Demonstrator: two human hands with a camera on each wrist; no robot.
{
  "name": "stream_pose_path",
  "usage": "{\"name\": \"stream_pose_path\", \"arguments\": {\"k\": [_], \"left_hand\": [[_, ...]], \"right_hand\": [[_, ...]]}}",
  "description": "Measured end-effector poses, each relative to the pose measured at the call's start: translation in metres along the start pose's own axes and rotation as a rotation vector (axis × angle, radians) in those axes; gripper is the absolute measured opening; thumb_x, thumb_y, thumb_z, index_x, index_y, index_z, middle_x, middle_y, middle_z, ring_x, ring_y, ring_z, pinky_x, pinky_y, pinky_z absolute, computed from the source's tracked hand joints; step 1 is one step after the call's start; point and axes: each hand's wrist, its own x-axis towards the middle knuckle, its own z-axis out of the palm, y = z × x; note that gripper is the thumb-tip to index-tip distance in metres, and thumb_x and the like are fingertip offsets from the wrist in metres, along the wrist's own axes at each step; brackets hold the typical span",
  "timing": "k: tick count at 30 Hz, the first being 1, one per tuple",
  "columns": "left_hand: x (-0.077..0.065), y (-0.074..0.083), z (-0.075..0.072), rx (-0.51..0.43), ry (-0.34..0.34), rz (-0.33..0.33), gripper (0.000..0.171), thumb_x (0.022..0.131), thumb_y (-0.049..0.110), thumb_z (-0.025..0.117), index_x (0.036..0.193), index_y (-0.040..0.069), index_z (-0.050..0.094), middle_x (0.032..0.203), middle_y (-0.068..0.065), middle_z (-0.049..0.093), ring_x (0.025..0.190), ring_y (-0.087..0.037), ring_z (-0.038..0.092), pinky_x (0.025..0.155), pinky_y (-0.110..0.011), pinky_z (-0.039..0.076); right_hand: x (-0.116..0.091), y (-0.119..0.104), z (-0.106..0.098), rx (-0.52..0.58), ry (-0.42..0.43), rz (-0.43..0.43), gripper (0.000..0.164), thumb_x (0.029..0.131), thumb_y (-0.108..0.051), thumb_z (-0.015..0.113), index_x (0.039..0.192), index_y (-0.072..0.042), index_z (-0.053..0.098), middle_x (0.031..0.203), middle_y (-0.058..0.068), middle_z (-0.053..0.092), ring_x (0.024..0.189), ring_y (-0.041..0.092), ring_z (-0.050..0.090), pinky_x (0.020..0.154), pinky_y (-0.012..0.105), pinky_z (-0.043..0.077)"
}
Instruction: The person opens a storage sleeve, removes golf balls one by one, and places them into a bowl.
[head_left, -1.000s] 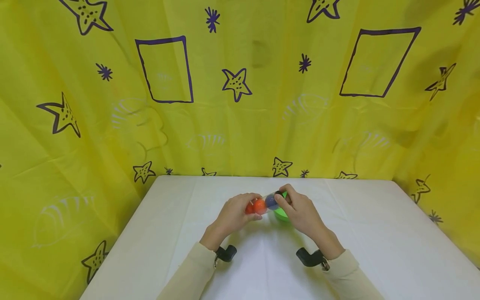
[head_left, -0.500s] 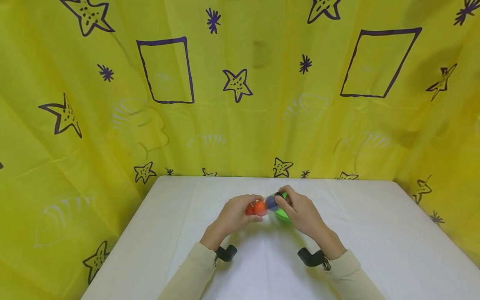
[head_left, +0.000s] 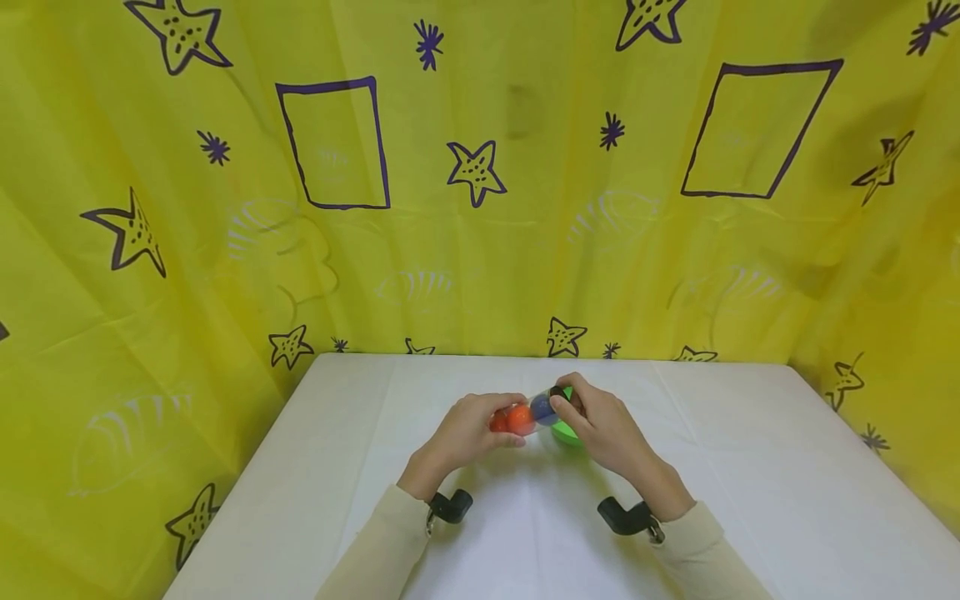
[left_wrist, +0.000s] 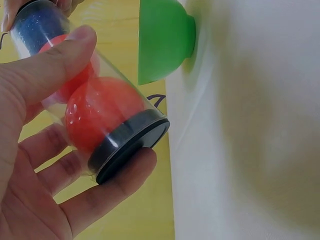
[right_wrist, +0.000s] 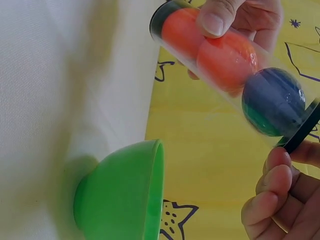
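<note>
A clear tube (right_wrist: 235, 92) with a black cap at each end is held up between both hands. Inside it lie two orange balls (left_wrist: 102, 112) and one dark blue ball (right_wrist: 274, 101). My left hand (head_left: 468, 427) grips the orange-ball end, thumb over the wall and a finger under the black end cap (left_wrist: 132, 145). At the other end, my right hand (head_left: 606, 421) pinches the black cap (right_wrist: 305, 127) beside the blue ball. A green bowl (right_wrist: 120, 190) stands upright on the table just behind the right hand, partly hidden by it in the head view.
The white-covered table (head_left: 420, 375) reaches back to a yellow curtain (head_left: 480, 250) printed with stars and squares. Black wrist cameras (head_left: 626, 517) sit on both wrists, below the cream sleeves' cuffs.
Both hands and the tube stay nearly in place. The whole head view has shifted down by a few pixels.
</note>
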Motion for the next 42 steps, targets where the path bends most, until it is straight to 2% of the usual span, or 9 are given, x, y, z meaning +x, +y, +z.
{"name": "stream_pose_path", "arguments": {"k": [11,19,27,35,42], "left_hand": [[-0.001,-0.004,-0.003,-0.06,-0.041,0.012,0.045,0.083,0.026,0.086,0.125,0.025,0.07,0.104,0.008,0.071,0.09,-0.009,0.059,0.082,-0.024,0.05],[-0.001,-0.008,-0.004,-0.095,-0.062,0.022,0.047,0.083,0.025,0.086,0.127,0.023,0.07,0.104,0.006,0.072,0.091,-0.009,0.059,0.083,-0.024,0.05],[-0.003,-0.011,-0.008,-0.224,-0.094,0.013,0.049,0.084,0.02,0.085,0.13,0.025,0.069,0.104,0.007,0.072,0.097,-0.009,0.062,0.084,-0.029,0.054],[-0.002,-0.011,-0.011,-0.158,-0.055,0.01,0.048,0.084,0.021,0.085,0.129,0.023,0.069,0.109,0.007,0.072,0.098,-0.01,0.062,0.09,-0.03,0.051],[-0.002,-0.015,-0.013,-0.061,0.014,-0.045,0.051,0.085,0.023,0.084,0.133,0.018,0.066,0.115,0.0,0.072,0.101,-0.016,0.063,0.094,-0.038,0.053]], "right_hand": [[-0.002,0.0,-0.002,0.004,-0.047,-0.027,0.032,0.107,-0.034,0.054,0.127,-0.011,0.058,0.076,-0.003,0.051,0.065,0.009,0.045,0.057,0.024,0.037],[-0.002,0.001,-0.001,0.02,-0.063,-0.06,0.028,0.107,-0.031,0.055,0.125,-0.01,0.058,0.075,-0.004,0.049,0.065,0.008,0.044,0.057,0.023,0.036],[-0.001,0.002,-0.006,0.101,-0.024,-0.139,0.023,0.106,-0.018,0.053,0.126,-0.006,0.055,0.083,-0.001,0.06,0.07,0.007,0.051,0.062,0.024,0.045],[-0.001,0.002,-0.007,0.118,-0.022,-0.123,0.023,0.106,-0.019,0.054,0.127,-0.009,0.053,0.089,0.006,0.064,0.074,0.008,0.054,0.066,0.024,0.048],[-0.001,0.003,-0.008,0.179,-0.098,-0.069,0.029,0.102,-0.022,0.062,0.125,-0.01,0.051,0.093,0.001,0.067,0.08,0.011,0.061,0.073,0.024,0.052]]}}
